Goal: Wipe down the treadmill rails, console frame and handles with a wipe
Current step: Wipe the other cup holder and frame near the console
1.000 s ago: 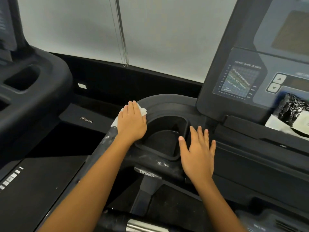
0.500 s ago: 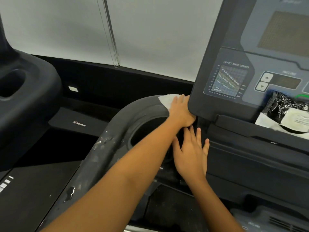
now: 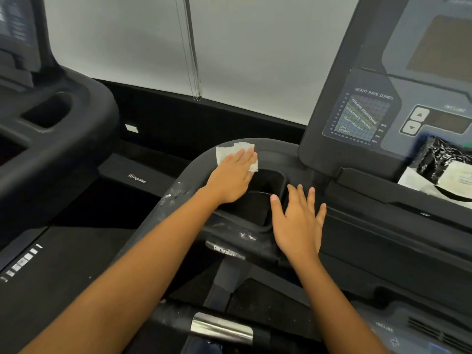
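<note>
Pressing wipe (image 3: 227,152) flat, left grip (image 3: 231,178) (fingers (image 3: 245,156) together), right grip (image 3: 297,221) spread beside cup holder (image 3: 281,178)

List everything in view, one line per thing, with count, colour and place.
wipe: one, white, on the curved frame's top, under the left hand
console frame: one, dark grey, smudged white lower left, ringing the cup holder
cup holder: one, black, between the hands
heart rate chart: one, multicoloured, console's left side
arrow buttons: two, grey, right of the chart
packet: one, black and white, console shelf, far right
neighbouring treadmill: one, black, far left
blind cords: a thin bunch, grey, top centre
metal grip plate: one, silver, bottom centre
left hand: flat, pressing the wipe
right hand: fingers spread, beside the cup holder
</note>
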